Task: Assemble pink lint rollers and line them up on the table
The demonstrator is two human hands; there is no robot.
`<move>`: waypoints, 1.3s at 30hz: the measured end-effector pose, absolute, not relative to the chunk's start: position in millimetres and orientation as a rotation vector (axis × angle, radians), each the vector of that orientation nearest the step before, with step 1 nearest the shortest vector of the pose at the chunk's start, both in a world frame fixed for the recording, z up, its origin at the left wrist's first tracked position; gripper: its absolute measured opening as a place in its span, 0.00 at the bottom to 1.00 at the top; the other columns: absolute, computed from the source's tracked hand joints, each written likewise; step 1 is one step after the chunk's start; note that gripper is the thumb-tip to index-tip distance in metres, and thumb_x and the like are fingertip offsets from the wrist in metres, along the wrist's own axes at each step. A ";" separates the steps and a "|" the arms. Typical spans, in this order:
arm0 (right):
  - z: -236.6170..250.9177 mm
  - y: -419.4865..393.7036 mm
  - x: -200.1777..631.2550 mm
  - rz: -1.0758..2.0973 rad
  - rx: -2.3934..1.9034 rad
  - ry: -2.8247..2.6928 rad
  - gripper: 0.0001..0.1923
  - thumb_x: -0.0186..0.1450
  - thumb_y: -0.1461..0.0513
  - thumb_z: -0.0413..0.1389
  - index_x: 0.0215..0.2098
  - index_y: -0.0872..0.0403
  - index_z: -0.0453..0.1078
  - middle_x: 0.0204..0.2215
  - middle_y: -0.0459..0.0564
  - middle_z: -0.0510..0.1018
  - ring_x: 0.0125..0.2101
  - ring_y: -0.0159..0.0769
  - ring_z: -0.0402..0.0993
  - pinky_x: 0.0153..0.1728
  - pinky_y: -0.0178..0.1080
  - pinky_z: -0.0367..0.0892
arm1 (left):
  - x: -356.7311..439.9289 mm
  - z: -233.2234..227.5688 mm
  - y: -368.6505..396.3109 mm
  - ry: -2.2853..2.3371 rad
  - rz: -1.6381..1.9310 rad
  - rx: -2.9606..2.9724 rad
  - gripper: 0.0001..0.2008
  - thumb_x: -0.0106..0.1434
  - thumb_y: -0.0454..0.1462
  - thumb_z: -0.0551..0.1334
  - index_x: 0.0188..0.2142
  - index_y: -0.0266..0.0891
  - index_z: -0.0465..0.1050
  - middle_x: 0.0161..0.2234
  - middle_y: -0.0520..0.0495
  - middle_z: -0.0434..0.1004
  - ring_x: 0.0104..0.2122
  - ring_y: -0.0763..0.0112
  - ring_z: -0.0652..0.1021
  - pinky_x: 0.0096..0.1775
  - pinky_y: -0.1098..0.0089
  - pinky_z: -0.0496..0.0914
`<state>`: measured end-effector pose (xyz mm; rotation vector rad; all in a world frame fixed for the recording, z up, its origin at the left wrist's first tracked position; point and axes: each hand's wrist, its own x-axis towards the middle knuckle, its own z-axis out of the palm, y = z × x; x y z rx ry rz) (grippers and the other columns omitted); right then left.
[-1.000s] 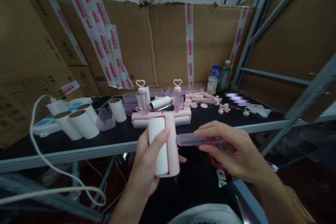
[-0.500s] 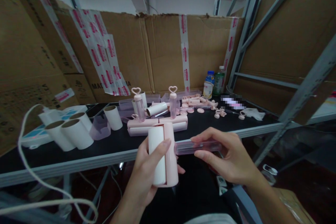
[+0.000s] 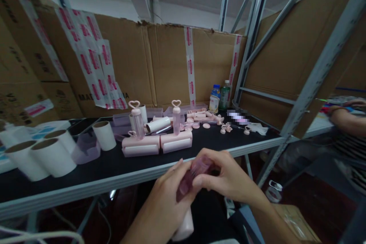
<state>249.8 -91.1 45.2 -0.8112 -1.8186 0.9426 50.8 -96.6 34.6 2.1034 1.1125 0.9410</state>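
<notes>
In front of the shelf edge, my left hand [image 3: 167,198] is wrapped round a lint roller, its pale lower end [image 3: 184,227] showing below the palm. My right hand [image 3: 225,177] grips the roller's translucent purple handle [image 3: 200,166] between thumb and fingers, close against the left hand. Fingers hide most of the roller's head and where the handle joins it. Beyond my hands, two pink-and-white lint rollers [image 3: 141,146] lie side by side on the black shelf top [image 3: 114,164], with heart-topped clear handles [image 3: 176,120] standing up behind them.
White paper rolls [image 3: 53,158] and a purple plastic cover [image 3: 87,148] stand at left. Loose pink parts [image 3: 197,115] lie behind, near two bottles [image 3: 215,99]. A metal post [image 3: 311,72] rises at right, with another person's arm [image 3: 347,120] beyond. Cardboard [image 3: 168,68] walls the back.
The lint roller has been turned and tilted down, its handle now pointing up. My right hand has moved in against my left. The camera view has swung right.
</notes>
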 end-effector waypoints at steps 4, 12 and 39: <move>32.4 -52.9 275.2 0.639 -0.944 -1.735 0.16 0.73 0.51 0.57 0.51 0.51 0.73 0.38 0.49 0.82 0.32 0.36 0.75 0.35 0.37 0.71 | 46.9 32.4 -87.6 1.163 0.927 2.034 0.13 0.69 0.46 0.62 0.43 0.41 0.78 0.32 0.50 0.79 0.32 0.65 0.77 0.36 0.69 0.71; 11.6 41.0 366.6 -0.033 -1.488 -1.654 0.07 0.64 0.64 0.60 0.40 0.53 0.78 0.45 0.59 0.78 0.48 0.52 0.73 0.56 0.53 0.65 | 40.8 31.7 -87.2 1.204 0.976 1.930 0.21 0.73 0.55 0.55 0.34 0.42 0.69 0.25 0.56 0.65 0.27 0.69 0.68 0.32 0.68 0.60; 54.6 -94.2 240.2 0.840 -0.918 -1.488 0.13 0.72 0.53 0.60 0.36 0.52 0.70 0.25 0.42 0.76 0.22 0.27 0.73 0.22 0.29 0.67 | 64.4 34.5 -105.7 1.553 0.621 2.579 0.12 0.79 0.42 0.46 0.46 0.44 0.66 0.39 0.45 0.81 0.41 0.46 0.81 0.41 0.54 0.67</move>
